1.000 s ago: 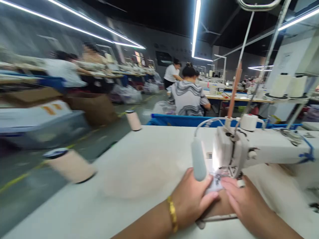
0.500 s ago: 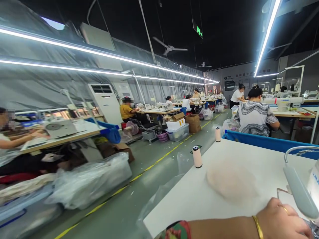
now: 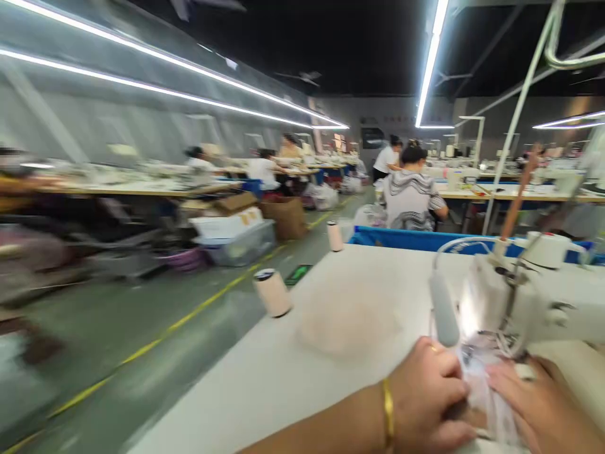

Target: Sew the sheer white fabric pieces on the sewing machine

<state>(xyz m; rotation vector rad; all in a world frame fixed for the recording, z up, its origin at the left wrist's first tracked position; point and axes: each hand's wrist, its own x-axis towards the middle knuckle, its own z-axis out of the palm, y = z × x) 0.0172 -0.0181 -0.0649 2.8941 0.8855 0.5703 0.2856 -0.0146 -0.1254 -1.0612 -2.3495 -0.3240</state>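
At the sewing machine (image 3: 508,296), a strip of thin white fabric (image 3: 491,397) lies under the lit needle area and runs down toward me. My left hand (image 3: 425,391), with a gold bracelet at the wrist, curls its fingers on the fabric's left side. On the right side, my right hand (image 3: 539,397) lies over the cloth with its fingers stretched toward the needle. Motion smears both hands somewhat. A pale, blurred heap of sheer material (image 3: 350,318) rests on the white tabletop (image 3: 227,394), left of the machine.
Two peach thread cones stand along the table's left edge, a nearer cone (image 3: 273,293) and a farther cone (image 3: 335,236). A blue cloth trough (image 3: 397,237) borders the far edge. Ahead sits a co-worker (image 3: 410,189). An aisle with a yellow floor line (image 3: 208,309) runs along the left.
My view has swung to the right, bringing the sewing machine, the white fabric and my right hand into sight. My left hand now shows whole beside the needle area.
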